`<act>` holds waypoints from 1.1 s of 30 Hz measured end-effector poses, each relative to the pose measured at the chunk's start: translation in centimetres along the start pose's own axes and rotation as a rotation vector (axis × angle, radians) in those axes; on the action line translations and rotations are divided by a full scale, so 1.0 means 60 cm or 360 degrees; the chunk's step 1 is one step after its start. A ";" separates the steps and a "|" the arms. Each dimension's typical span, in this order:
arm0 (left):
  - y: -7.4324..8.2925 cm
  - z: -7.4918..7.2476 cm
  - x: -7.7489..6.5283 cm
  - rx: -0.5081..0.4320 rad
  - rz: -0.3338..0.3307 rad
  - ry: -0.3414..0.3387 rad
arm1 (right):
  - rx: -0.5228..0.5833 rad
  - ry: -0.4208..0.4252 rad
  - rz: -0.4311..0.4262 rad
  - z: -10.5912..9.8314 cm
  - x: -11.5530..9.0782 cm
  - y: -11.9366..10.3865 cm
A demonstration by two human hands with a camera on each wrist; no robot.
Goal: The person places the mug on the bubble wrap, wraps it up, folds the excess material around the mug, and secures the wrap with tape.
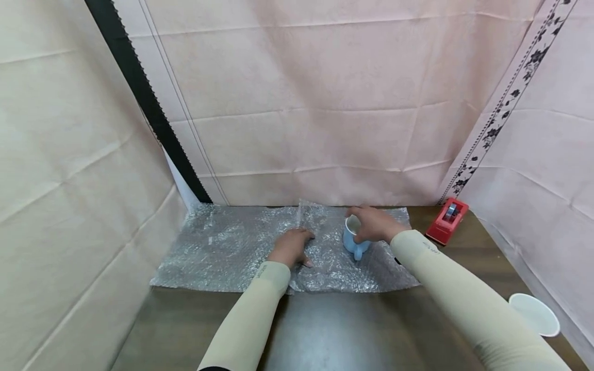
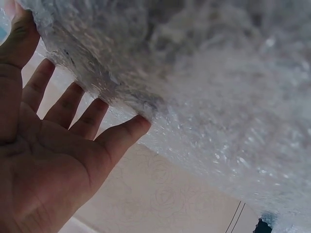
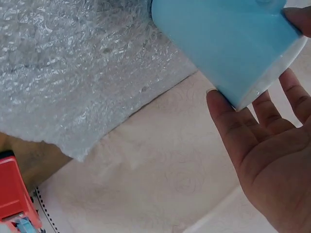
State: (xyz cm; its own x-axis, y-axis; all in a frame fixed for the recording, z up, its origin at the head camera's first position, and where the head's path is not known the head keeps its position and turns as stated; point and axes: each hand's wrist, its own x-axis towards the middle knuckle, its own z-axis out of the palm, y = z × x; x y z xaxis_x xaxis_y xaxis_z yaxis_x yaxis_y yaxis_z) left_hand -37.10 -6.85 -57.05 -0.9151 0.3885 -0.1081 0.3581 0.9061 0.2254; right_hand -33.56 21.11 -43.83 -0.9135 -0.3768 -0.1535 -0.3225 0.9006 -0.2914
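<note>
A light blue mug [image 1: 350,240] with a white inside stands on a sheet of bubble wrap [image 1: 223,242], its handle facing the near side. My right hand [image 1: 375,224] grips the mug by its rim, thumb on the near side and fingers across the far side. The right wrist view shows fingertips [image 3: 221,99] against the mug's [image 3: 218,43] rim. Left of the mug, my left hand [image 1: 290,247] rests on the bubble wrap. From the left wrist, its fingers [image 2: 90,119] look nearly straight, with their tips touching the wrap [image 2: 218,121].
A red tape dispenser [image 1: 447,221] sits on the brown table [image 1: 343,330] to the right of the wrap. Near the right edge is a white round dish or lid [image 1: 534,314], partly behind the right sleeve. Pale cloth walls [image 1: 315,103] enclose the back and sides.
</note>
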 end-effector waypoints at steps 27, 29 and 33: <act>0.021 -0.035 -0.033 -0.0078 -0.0042 -0.0021 | 0.0722 0.0085 0.0749 0.025 -0.014 0.226; 0.032 -0.047 -0.045 -0.0102 -0.0052 -0.0035 | 0.0696 0.0161 0.0754 0.021 -0.016 0.229; 0.048 -0.068 -0.062 -0.0135 -0.0068 -0.0025 | 0.0697 0.0331 0.0702 0.001 -0.021 0.228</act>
State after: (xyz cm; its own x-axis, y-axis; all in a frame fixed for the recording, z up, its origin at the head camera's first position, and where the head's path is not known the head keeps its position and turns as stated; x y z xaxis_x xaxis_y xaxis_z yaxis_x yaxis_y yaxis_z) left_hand -33.44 -6.37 -52.07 -0.9260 0.3528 -0.1345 0.3010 0.9048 0.3011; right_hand -36.82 33.91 -47.66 -0.9800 0.0972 -0.1734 0.1841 0.7728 -0.6074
